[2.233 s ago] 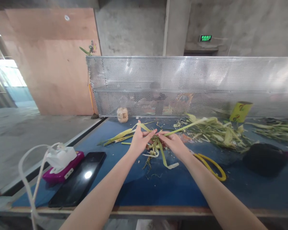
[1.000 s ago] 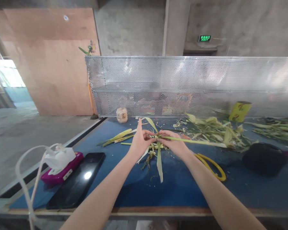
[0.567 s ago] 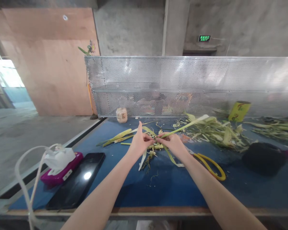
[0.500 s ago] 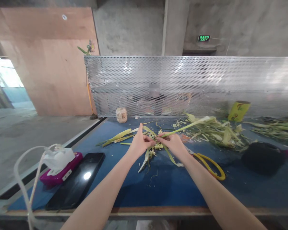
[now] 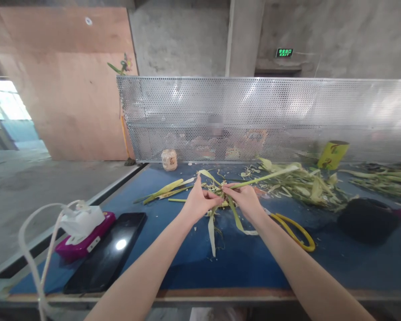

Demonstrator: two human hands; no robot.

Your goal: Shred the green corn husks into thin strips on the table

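Closest to me along the front of the desk [image 5: 220, 274] lies a black phone [image 5: 107, 256], a purple box [image 5: 82, 243] just beside it. Over to the right are yellow-handled scissors [image 5: 300, 228], partly behind the forearm.

Beyond, the two hands nearly meet. The left hand [image 5: 197, 203] pinches the leaf strips [image 5: 211, 232] between thumb and bent fingers, one finger pointing up; the right hand [image 5: 247, 198] pinches a green stalk [image 5: 267, 178] whose pale end slants off rightward. The strips cross between the fingertips, two ends drooping towards me; the fingers hide exactly how they cross.

The step in hand looks like working one strip around another. The next move calls for a firm pinch at that crossing while a loose end is guided.

Farther back sit a leafy heap [image 5: 307, 189], a pale jar [image 5: 169, 160] and a perforated panel [image 5: 187, 102].
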